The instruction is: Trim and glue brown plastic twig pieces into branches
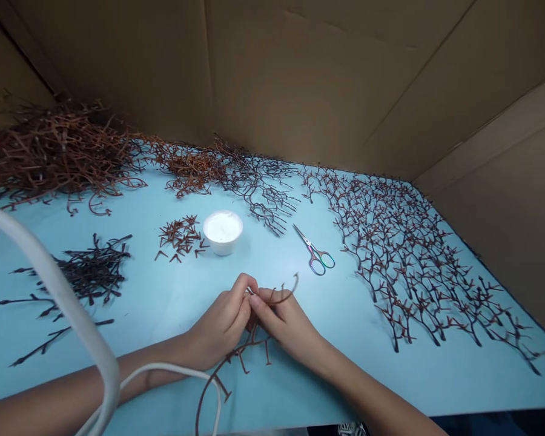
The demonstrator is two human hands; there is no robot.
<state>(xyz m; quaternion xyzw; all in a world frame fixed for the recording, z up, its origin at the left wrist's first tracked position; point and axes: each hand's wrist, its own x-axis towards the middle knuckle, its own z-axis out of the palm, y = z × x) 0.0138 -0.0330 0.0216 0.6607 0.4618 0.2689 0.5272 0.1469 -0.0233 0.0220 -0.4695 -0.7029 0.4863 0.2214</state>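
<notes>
- Branching stem (236, 356): thin, forked, dark reddish-brown. Sits between the hands near the front of the blue tabletop (345, 378). Lower end trails toward the bottom of the view; upper tip curls up to the right of the hands.
- Grip: right hand (284, 321) pinched closed on the stem. Left hand (222, 321) curled in against it, fingers close together and meeting the right's. Contact hidden, so cannot tell if it is clamped. Small pale bit (249, 290) at the fingertips, too small to identify.
- Risk: thin forks could bend or snap if the pinch twists too hard.
- Risk: long free end could catch on the thin white cable (172, 369) by the left forearm. Thick white cable (68, 303) also crosses the left of the view and could drag on that arm.
- Risk: a wide swing to the right could disturb the laid-out stem rows (409, 266) or knock the small scissors (315, 257).
- Risk: open white cup (222, 247), with white contents of unclear type, could tip if struck by a hand or the stem, fouling the small cut pieces (179, 236) just beside it.
</notes>
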